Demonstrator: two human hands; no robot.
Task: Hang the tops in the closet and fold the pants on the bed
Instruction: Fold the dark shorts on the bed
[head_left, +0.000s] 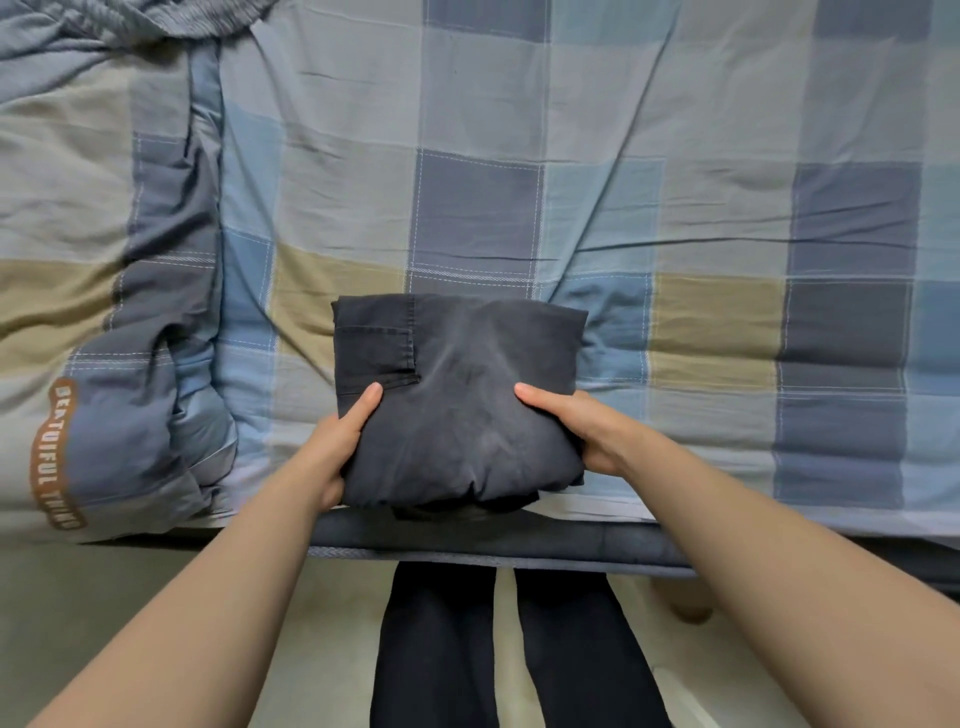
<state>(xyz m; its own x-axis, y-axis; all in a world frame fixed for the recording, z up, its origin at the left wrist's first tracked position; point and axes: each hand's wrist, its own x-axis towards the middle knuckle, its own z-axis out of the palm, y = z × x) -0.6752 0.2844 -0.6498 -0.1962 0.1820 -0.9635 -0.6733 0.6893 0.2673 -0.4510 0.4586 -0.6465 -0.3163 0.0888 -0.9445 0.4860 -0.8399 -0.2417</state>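
While clamped on folded dark pants (457, 400) by left hand (337, 447) and right hand (587, 431) | near bed edge (519, 540) | could slip off, unfold if released carelessly

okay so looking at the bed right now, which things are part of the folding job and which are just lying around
Part of the job:
- folded dark pants
- left hand and right hand, gripping the pants' sides
- plaid bed cover, the folding surface

Just lying about:
- bunched quilt with orange lettering, on the left

pants (457, 395): dark charcoal, plain | bedspread (675, 182): blue, grey, tan checks, white stitch lines | quilt (104, 322): same checks, orange lettered patch
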